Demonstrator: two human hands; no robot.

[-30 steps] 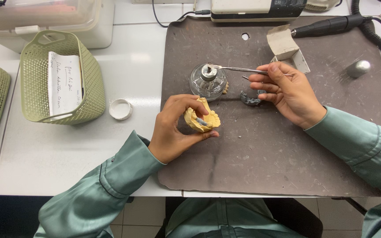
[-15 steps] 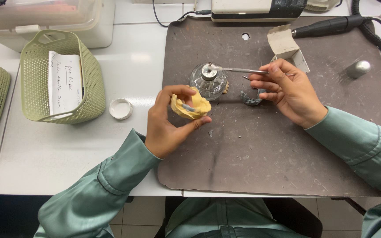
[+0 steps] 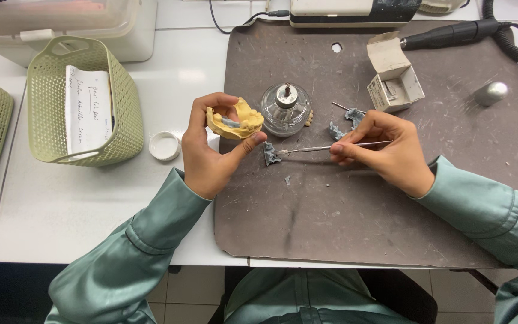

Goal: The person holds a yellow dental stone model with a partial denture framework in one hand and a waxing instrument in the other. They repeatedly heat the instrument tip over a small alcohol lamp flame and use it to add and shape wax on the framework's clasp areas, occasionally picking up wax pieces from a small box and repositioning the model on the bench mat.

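Left hand holds a yellow dental cast; right hand pinches a thin metal tool.

The left hand [image 3: 208, 153] grips the cast [image 3: 235, 120] between thumb and fingers, lifted above the left edge of the grey mat [image 3: 355, 222], just left of the glass burner [image 3: 285, 109]. A grey wax strip sits inside the cast's arch. The right hand [image 3: 385, 150] pinches the tool [image 3: 325, 147] near its middle, shaft level, tip pointing left toward a grey wax piece [image 3: 270, 155] on the mat. More wax bits [image 3: 346, 120] lie behind the fingers. On the white worktop [image 3: 61, 210] stand a green basket [image 3: 82, 102] with a paper and a white lid [image 3: 165, 145]; an open box [image 3: 395, 73] sits on the mat.
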